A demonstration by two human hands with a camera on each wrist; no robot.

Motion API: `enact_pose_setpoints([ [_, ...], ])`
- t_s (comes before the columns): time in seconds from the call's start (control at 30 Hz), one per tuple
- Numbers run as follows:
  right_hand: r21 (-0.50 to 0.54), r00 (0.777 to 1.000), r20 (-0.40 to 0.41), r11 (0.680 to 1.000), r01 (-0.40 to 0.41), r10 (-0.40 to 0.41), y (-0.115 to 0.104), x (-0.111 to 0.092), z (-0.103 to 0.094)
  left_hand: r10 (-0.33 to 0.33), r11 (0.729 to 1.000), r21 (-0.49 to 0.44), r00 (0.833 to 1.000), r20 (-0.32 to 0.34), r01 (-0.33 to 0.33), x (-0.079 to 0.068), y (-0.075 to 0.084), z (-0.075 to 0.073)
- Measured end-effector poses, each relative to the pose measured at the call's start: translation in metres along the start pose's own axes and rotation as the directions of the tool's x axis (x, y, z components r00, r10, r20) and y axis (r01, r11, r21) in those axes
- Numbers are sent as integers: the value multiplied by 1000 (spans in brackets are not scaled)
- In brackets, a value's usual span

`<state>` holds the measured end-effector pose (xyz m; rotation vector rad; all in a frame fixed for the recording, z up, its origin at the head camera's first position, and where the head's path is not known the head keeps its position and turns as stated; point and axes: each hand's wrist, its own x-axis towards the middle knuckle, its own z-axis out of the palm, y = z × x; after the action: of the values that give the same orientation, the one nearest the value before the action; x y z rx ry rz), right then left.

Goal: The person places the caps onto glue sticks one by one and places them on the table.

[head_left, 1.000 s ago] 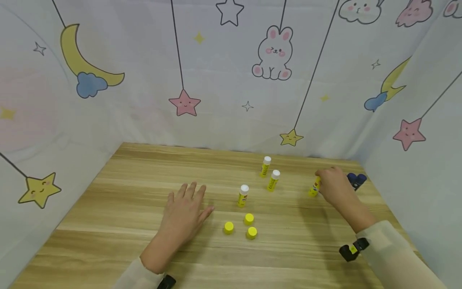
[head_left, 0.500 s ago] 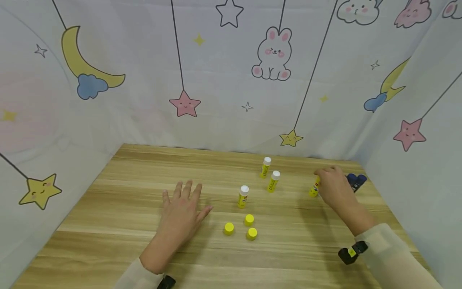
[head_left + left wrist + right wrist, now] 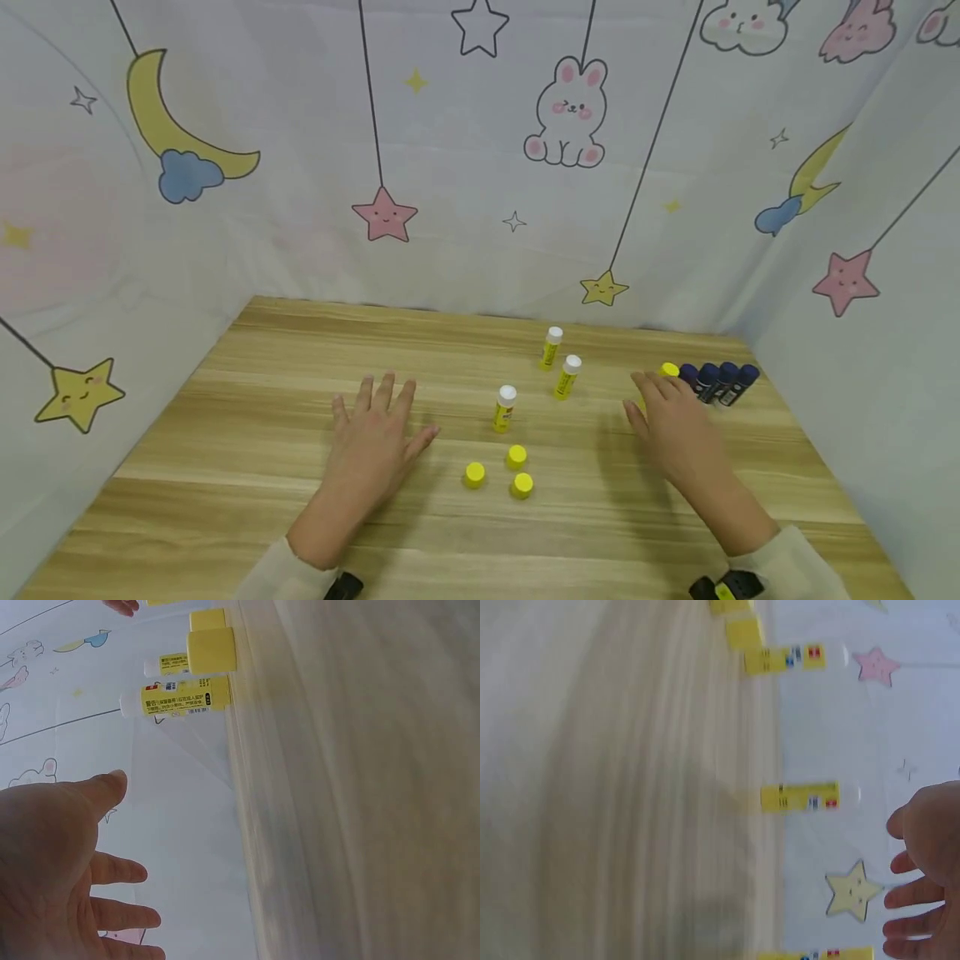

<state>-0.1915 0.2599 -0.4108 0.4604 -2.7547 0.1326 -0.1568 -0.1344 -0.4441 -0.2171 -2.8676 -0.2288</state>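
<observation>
My right hand (image 3: 678,433) hovers with fingers spread just in front of a yellow-capped glue stick (image 3: 669,370), hiding most of its body. Nothing is held in it. My left hand (image 3: 371,442), palm down and fingers spread, is over the left half of the table, also holding nothing. Between the hands stand three upright glue sticks with yellow bodies and white tops: a near one (image 3: 505,410), a middle one (image 3: 567,379) and a far one (image 3: 551,350). Three loose yellow caps, one at left (image 3: 475,475), one behind (image 3: 516,457) and one in front (image 3: 522,486), lie nearer me.
Several dark blue tubes (image 3: 725,383) stand in a row at the back right, beside the yellow-capped stick. A printed cloth (image 3: 465,267) encloses the wooden table (image 3: 225,417) at the back and sides.
My right hand has let go of the yellow-capped glue stick, which now stands beside the dark tubes. That hand has drawn back toward me and opened. The left hand has shifted slightly left.
</observation>
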Motion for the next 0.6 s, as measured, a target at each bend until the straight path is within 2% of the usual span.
enact_pose_setpoints([
  [0.27, -5, 993, 114, 999, -42, 42, -47, -26, 1, -7, 1000, -9, 1000, 7, 7, -1, 0, -1],
  [0.6, 36, 992, 115, 998, -55, 50, -63, -31, 9, 5, 1000, -27, 999, 38, -4, 0, 0, -2],
])
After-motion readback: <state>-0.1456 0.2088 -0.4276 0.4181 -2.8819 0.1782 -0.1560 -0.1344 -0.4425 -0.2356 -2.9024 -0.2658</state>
